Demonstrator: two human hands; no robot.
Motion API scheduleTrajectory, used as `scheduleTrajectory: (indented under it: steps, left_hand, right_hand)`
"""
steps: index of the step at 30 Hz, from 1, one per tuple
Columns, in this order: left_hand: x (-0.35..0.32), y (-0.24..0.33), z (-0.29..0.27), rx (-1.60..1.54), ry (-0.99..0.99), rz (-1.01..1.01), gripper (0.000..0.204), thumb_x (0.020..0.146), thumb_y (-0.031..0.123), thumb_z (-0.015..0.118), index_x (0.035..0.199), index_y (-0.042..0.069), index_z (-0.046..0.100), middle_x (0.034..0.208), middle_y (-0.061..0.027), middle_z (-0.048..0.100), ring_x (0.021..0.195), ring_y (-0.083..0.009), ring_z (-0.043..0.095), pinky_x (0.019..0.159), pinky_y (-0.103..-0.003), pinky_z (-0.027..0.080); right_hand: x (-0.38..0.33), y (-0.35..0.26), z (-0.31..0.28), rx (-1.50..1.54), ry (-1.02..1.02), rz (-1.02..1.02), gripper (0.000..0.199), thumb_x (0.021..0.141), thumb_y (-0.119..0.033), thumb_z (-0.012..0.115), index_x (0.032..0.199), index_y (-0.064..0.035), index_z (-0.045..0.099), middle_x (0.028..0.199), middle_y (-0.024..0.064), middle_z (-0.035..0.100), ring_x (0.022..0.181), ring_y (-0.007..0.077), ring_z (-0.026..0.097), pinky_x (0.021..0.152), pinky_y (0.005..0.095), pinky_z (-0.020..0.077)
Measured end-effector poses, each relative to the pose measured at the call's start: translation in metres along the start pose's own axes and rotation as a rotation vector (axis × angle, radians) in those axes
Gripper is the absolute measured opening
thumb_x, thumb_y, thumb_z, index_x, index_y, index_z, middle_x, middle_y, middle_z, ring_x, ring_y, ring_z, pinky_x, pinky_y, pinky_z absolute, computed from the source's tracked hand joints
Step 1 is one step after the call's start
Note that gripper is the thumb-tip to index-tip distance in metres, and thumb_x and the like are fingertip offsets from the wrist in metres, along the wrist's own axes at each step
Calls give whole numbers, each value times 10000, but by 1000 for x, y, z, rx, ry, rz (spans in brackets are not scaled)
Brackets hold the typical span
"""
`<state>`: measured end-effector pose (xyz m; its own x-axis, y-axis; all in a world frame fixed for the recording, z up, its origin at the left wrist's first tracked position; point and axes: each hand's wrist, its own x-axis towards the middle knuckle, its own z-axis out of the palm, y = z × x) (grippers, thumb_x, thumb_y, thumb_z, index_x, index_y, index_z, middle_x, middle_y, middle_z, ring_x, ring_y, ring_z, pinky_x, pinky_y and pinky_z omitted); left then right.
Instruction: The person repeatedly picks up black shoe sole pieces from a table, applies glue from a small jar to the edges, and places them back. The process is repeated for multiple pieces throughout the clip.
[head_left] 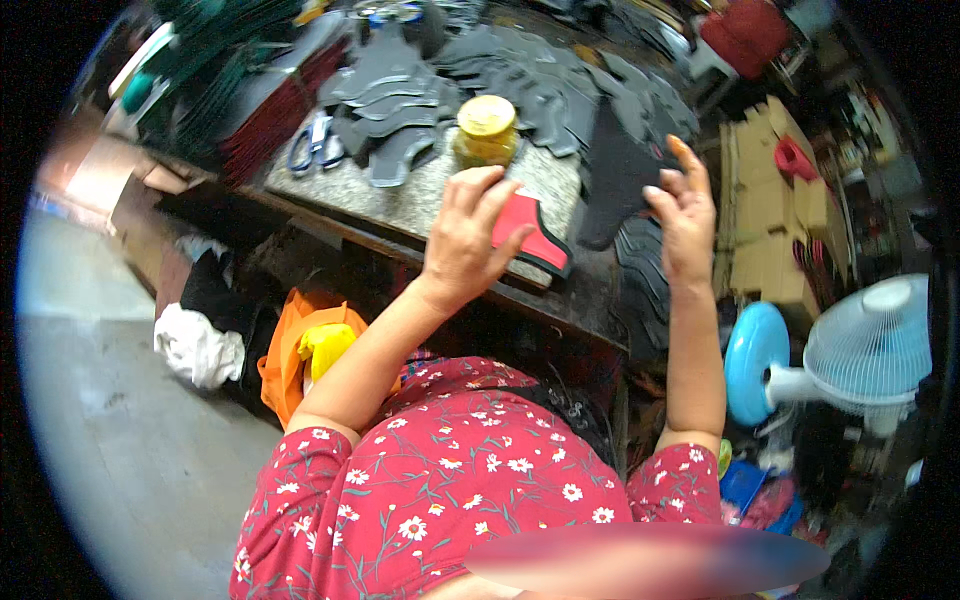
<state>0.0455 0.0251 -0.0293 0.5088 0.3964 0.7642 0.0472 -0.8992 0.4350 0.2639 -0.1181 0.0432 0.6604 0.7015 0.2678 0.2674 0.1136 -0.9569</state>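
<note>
My left hand (465, 240) is over the near edge of the stone slab, fingers loosely spread, with nothing visible in its grasp. Just beside it lies a red cut piece with a black border (530, 235), partly covered by the fingers. At the right, my right hand (685, 215) has its thumb and bent fingers at the edge of a dark, flat cut piece (612, 175) and appears to pinch it. Its index finger sticks up, orange-brown at the tip. A jar with a yellow top (487, 130) stands on the slab beyond my left hand.
Grey cut pieces (390, 100) lie in overlapping piles across the slab's back, with blue-handled scissors (315, 145) at left. More dark pieces (642, 270) are stacked at right. Cardboard boxes (765, 200) and a blue-and-white fan (865, 345) stand beyond. An orange bag (290, 345) hangs below the table edge.
</note>
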Motion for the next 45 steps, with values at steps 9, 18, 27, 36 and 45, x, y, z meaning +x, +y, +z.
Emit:
scheduleTrajectory:
  steps: [9,18,27,36,45]
  left_hand:
    - [-16,-13,22,150,-16,-31,550,756,244,799,1246,103,592,1380,-164,456,1315,-388,408,1105,-471,369]
    - [-15,-13,19,135,9,-52,502,745,228,788,1196,103,605,1379,-169,445,1348,-396,374,1122,-507,347]
    - [-14,-12,16,118,-13,-68,463,750,268,786,1147,95,624,1382,-174,436,1362,-394,357,1139,-519,326]
    - [-14,-14,17,66,14,-79,471,747,229,786,1161,87,613,1378,-186,428,1359,-412,353,1138,-514,329]
    - [46,-22,7,96,206,8,472,796,111,727,1248,60,603,1394,-216,461,1327,-416,426,1119,-465,367]
  right_hand:
    - [154,16,38,188,-39,-9,579,911,38,582,1448,-96,415,1001,41,540,791,156,632,730,316,588]
    - [265,79,170,-33,-138,94,759,834,142,518,1517,-26,233,1042,174,566,853,333,723,737,399,633]
    - [292,103,201,-1035,-47,8,818,771,-340,778,1491,-256,398,1390,164,580,1266,338,569,1032,460,456]
    - [286,96,168,-1042,-125,-245,619,810,-183,704,1409,-206,547,1002,91,740,901,219,705,838,366,525]
    - [160,-5,96,-419,-443,-352,535,926,-177,697,1429,-128,523,955,59,711,799,78,611,735,240,502]
